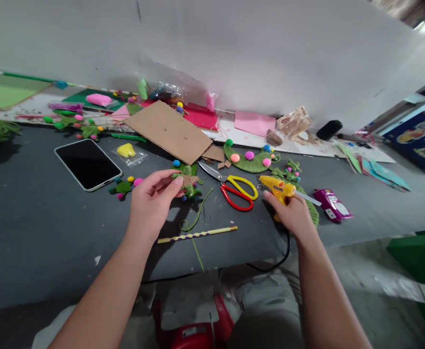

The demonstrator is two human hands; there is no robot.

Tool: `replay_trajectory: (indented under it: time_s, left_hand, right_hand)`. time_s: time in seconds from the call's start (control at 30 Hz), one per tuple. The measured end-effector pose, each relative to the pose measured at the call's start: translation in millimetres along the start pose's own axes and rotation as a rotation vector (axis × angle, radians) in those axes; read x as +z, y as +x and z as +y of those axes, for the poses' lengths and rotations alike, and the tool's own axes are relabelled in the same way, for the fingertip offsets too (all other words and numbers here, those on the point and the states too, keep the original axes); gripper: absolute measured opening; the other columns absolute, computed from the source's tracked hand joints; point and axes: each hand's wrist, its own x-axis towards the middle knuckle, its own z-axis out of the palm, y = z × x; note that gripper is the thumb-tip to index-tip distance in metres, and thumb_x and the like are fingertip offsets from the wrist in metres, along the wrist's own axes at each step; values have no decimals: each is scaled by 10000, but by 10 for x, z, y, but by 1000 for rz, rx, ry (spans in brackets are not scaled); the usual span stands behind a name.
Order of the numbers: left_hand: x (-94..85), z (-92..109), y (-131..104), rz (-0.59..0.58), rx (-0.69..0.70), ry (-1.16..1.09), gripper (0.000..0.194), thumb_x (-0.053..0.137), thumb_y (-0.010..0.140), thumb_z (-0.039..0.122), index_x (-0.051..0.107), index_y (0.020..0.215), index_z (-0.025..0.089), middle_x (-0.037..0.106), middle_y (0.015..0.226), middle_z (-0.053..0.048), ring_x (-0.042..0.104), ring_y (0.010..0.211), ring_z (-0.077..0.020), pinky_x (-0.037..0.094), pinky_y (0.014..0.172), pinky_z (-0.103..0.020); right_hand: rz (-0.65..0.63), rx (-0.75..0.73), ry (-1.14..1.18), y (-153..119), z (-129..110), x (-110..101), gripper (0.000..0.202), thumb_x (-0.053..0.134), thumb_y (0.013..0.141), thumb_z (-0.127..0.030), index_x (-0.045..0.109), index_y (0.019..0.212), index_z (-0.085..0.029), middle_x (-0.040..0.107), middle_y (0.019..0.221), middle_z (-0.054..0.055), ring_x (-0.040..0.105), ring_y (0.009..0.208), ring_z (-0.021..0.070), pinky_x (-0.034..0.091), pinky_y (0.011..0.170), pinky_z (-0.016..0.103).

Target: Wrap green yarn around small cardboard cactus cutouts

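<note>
My left hand [157, 194] pinches a small cardboard shape partly wrapped in green yarn [189, 180], its bare brown middle showing. A loose strand of green yarn [198, 215] lies below it on the table. The yellow glue gun [278, 188], with a clear glue stick out of its back, is in my right hand [295, 211], fingers wrapped round the handle. Its nozzle points left, towards scissors [234, 186] with one red and one yellow handle loop. A yellow patterned pencil [197, 234] rests near the table's front edge.
A phone [88, 165] and a small pom-pom star [124, 187] lie left. Behind are a cardboard sheet [168, 131] and a green yarn-wrapped crescent with pom-poms [252, 160]. A purple packet [333, 204] sits right; the gun's black cord [283, 259] hangs over the front edge.
</note>
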Motion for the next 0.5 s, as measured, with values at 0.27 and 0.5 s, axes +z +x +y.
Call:
replay_trajectory:
  time_s: [0.27, 0.5]
  left_hand:
    - [-8, -7, 10, -8, 8, 30, 239, 844, 782, 300, 780, 987, 196, 774, 873, -37, 734, 789, -180, 644, 738, -330]
    - [6, 4, 10, -8, 18, 42, 208, 864, 761, 286, 799, 947, 219, 759, 817, -8, 697, 711, -139, 624, 693, -271]
  right_hand:
    - [-23, -82, -105, -295, 49, -111, 542, 549, 896, -662, 705, 963, -147, 737, 881, 131, 663, 782, 269, 453, 711, 372]
    - [-49, -51, -109, -696, -119, -396, 495, 581, 864, -721, 716, 828, -246, 709, 721, 34, 617, 630, 226, 420, 623, 362]
